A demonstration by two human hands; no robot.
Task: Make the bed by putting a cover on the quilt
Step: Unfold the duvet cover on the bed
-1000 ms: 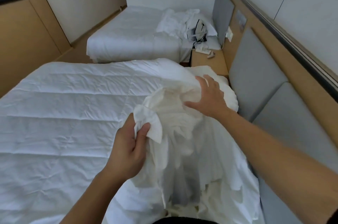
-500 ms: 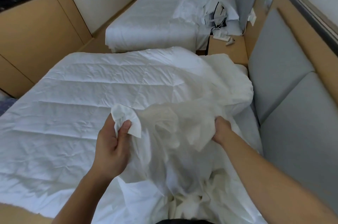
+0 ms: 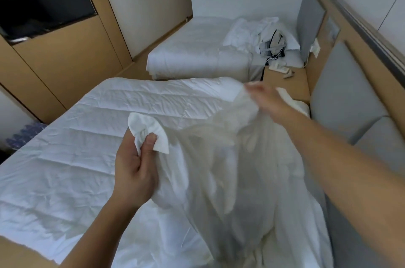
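Before me the quilt lies spread, with the cover heaped on its right part. Behind it I see another bed, and a counter at the right between them.

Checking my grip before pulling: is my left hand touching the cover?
Touching. The head view shows the left hand pinching a corner of the cover under its thumb.

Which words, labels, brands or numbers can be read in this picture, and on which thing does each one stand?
None can be read.
The blue-patterned pack at the left edge is too blurred, and the white device on the nightstand is too small.
The cover and quilt show no print.
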